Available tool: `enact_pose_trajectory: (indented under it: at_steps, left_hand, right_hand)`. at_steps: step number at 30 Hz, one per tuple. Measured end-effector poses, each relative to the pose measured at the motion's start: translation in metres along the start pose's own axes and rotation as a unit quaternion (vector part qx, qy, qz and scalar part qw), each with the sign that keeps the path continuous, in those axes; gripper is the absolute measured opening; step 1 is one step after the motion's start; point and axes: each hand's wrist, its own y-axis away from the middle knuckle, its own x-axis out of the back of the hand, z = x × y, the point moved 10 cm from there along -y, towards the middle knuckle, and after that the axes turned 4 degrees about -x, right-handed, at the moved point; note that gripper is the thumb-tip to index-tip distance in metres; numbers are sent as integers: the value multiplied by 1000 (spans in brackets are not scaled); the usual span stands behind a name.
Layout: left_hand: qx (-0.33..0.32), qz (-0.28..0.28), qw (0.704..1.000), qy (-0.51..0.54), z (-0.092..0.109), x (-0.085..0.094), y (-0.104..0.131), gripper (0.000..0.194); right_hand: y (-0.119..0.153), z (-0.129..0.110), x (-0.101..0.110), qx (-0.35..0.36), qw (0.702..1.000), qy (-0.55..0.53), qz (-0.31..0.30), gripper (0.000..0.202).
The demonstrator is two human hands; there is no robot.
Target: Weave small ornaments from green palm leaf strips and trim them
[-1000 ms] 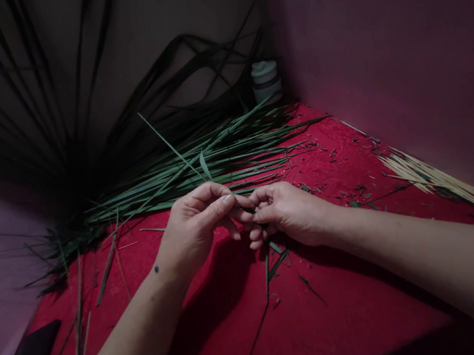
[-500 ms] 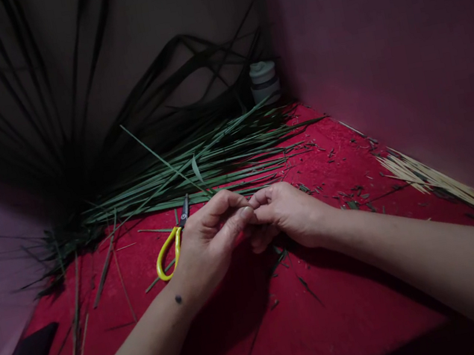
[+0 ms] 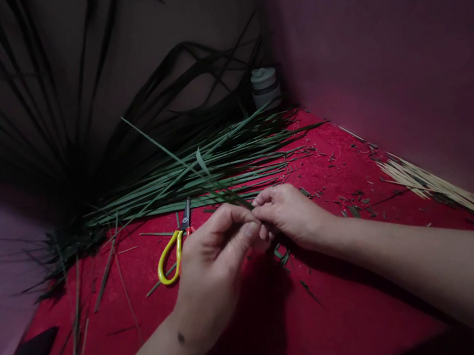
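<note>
Green strip (image 3: 168,153) slants to eleven o'clock, left hand (image 3: 217,257) and right hand (image 3: 293,213) fingertips clamped on it, scissors (image 3: 185,220) at left hand's ten o'clock

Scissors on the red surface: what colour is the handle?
The visible handle loop is yellow; head view.

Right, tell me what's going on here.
A person's left hand and right hand pinch a long green strip at their fingertips, above a red surface. Yellow-handled scissors lie unheld, partly hidden by the left hand. A pile of green leaves lies beyond; pale sticks lie along the right-hand wall.
</note>
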Motion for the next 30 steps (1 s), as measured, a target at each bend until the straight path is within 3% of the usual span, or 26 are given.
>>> enact_pose_trajectory:
  at_steps: [2,4,5,6,8,9,10,12,13,14,16,18,20,22,26,30]
  left_hand:
    - [-63,-34,992,-102,28,-7,10,11]
    - [-132,-78,966,-209,55,-10,18,14]
    - [-161,-54,947,-273,66,1,19,14]
    - [-189,7,920,-344,78,22,17,13]
    - [-210,174,825,-495,97,76,15,8]
    - [-194,204,781,-557,96,96,10,8]
    - [-166,165,773,-590,83,108,-3,9]
    - [-125,168,786,-582,63,135,-18,12]
    - [-110,186,803,-555,54,144,-22,17]
    - [-67,162,835,-521,36,144,-28,22]
    - [40,98,921,-375,-6,125,-32,30]
    - [137,27,972,-189,-40,86,-26,47]
    - [164,-16,985,-47,-52,50,-21,52]
    - [156,-19,987,37,-53,34,-21,42]
    - [117,48,982,137,-47,41,-27,20]
    - [84,123,979,139,-43,60,-28,15]
  right_hand:
    - [-3,0,6,4,1000,-22,7,17]
    - [-4,3,3,-1,999,-45,-19,15]
    - [-3,4,0,-6,998,-54,-35,15]
    - [-2,5,-3,-10,997,-62,-49,14]
    - [2,6,-9,-11,994,-79,-74,13]
    - [3,5,-12,-7,992,-88,-85,11]
    - [5,4,-14,-1,991,-99,-95,10]
    - [7,2,-18,11,986,-120,-113,9]
    - [7,1,-19,14,984,-130,-119,9]
    - [7,1,-19,15,983,-137,-120,10]
    - [8,2,-19,16,983,-143,-113,11]
    - [9,2,-21,15,984,-135,-111,10]
    - [12,1,-25,16,985,-122,-119,9]
    - [15,0,-27,14,987,-104,-119,8]
    - [19,3,-27,-3,992,-74,-98,6]
    - [21,5,-31,-7,992,-59,-109,10]
